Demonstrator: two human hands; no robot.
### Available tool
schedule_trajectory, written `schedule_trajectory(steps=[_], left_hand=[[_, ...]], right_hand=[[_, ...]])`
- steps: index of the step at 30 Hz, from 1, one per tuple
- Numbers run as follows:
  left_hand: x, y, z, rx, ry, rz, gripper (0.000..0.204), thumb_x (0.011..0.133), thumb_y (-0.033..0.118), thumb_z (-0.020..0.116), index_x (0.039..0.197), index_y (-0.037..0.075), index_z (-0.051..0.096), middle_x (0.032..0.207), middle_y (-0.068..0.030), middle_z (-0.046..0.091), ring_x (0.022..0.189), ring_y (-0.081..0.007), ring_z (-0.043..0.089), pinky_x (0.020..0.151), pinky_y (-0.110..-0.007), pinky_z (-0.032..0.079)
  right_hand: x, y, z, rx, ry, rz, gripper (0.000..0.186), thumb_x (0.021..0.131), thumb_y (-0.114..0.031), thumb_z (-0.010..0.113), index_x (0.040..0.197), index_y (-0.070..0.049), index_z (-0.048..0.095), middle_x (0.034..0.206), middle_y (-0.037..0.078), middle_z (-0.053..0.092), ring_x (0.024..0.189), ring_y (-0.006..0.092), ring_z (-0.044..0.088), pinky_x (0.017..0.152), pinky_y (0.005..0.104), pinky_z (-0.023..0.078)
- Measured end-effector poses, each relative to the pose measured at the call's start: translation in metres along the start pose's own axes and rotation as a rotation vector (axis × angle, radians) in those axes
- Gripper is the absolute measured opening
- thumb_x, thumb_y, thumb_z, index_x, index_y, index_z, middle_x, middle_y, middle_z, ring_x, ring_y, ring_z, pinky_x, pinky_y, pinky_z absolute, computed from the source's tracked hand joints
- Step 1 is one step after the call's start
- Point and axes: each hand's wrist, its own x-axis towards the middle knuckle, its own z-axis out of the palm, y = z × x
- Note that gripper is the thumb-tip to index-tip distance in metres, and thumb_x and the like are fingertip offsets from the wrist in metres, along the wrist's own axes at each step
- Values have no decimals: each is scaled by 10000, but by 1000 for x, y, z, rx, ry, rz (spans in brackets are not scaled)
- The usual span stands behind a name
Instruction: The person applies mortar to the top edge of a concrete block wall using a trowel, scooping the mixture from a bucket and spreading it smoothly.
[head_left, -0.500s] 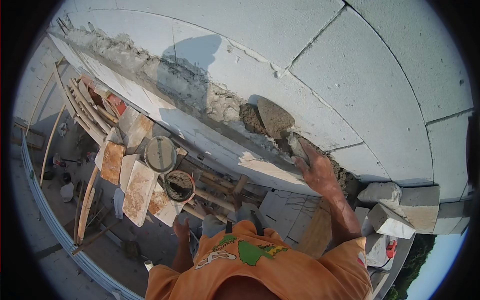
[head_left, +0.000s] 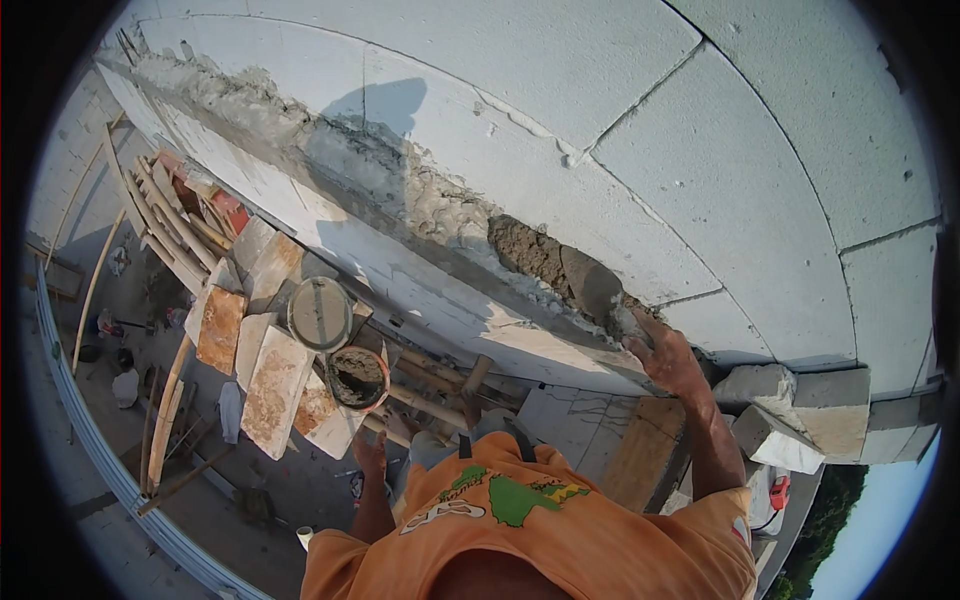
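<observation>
My right hand [head_left: 668, 358] grips a trowel [head_left: 592, 284] whose mortar-smeared blade lies along the top of a white block wall [head_left: 420, 270]. A rough bed of grey mortar [head_left: 430, 205] runs along that wall top to the far left, with a darker fresh patch [head_left: 528, 252] just left of the blade. My left hand [head_left: 370, 455] hangs low by my side, fingers apart, holding nothing. A bucket of mortar [head_left: 357, 377] stands below on the scaffold, a little above that hand. My orange shirt [head_left: 530, 530] fills the lower middle.
Large white blocks [head_left: 720, 150] form the wall face on the right. Loose block pieces [head_left: 790, 420] lie at the right. Boards and slabs [head_left: 262, 380], a round lid [head_left: 320, 312], timber poles [head_left: 165, 400] and a metal rail [head_left: 110, 470] crowd the left below.
My right hand has pulled the trowel toward me along the wall top, spreading the mortar; the blade now lies flatter and closer to my hand. My left hand is nearly still.
</observation>
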Motion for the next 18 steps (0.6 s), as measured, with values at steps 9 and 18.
schedule_trajectory(steps=[9, 18], left_hand=[[-13, -39, 12, -115, -9, -133, 714, 791, 334, 754, 1341, -55, 518, 1260, -296, 572, 1185, -450, 525, 1021, -510, 410], [-30, 16, 32, -137, -183, -131, 776, 804, 414, 774, 1377, -30, 497, 1320, -284, 533, 1273, -436, 482, 1043, -479, 419]], right_hand=[[-23, 3, -5, -101, -17, 79, 515, 904, -265, 689, 1337, -21, 556, 1034, 280, 685, 1004, 420, 673, 848, 458, 532], [10, -83, 54, 63, -139, -38, 509, 911, -133, 636, 1377, 27, 505, 1203, 283, 644, 1108, 396, 655, 919, 429, 517]])
